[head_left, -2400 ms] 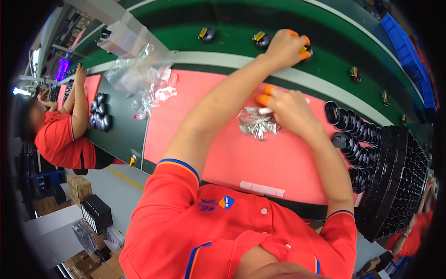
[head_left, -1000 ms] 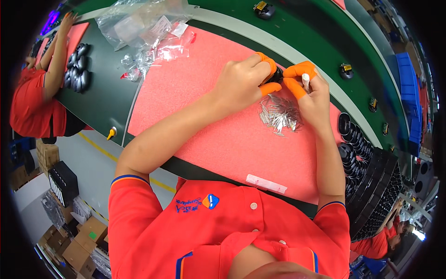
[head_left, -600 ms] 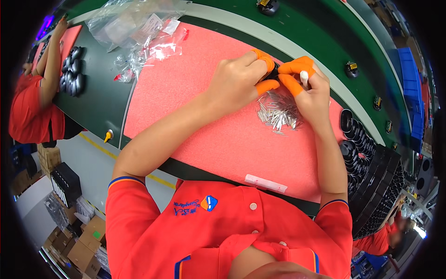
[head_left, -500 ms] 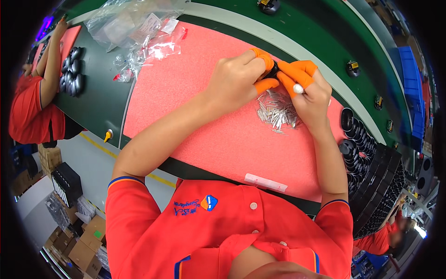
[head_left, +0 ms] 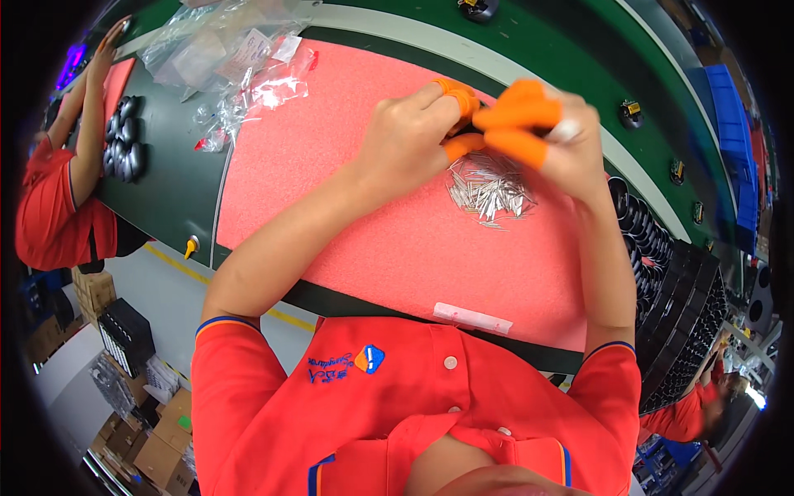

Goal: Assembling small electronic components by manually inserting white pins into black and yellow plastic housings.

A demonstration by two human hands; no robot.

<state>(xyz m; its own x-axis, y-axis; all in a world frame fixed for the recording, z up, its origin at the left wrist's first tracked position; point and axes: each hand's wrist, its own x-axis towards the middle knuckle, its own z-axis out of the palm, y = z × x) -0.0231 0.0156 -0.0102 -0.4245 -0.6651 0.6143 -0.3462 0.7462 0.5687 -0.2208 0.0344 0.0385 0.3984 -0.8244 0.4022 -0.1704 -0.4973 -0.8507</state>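
Note:
My left hand, with orange finger cots on its fingertips, is closed around a small black part, mostly hidden by the fingers. Close on its right, my right hand is blurred by motion; its orange-covered fingers are drawn together in a pinch toward the black part. Whatever sits in that pinch is hidden. A white wrap shows on one right finger. Just below both hands, a loose pile of thin silvery pins lies on the pink foam mat.
Clear plastic bags lie at the mat's far left corner. Stacked black rounded parts and black trays stand at the right. Beyond a pale rail, small dark units sit on a green surface. A co-worker is at the left.
My right hand has turned and shifted slightly up and to the right, its fingers now blurred. My left hand keeps its hold on the black part, nearly in place.

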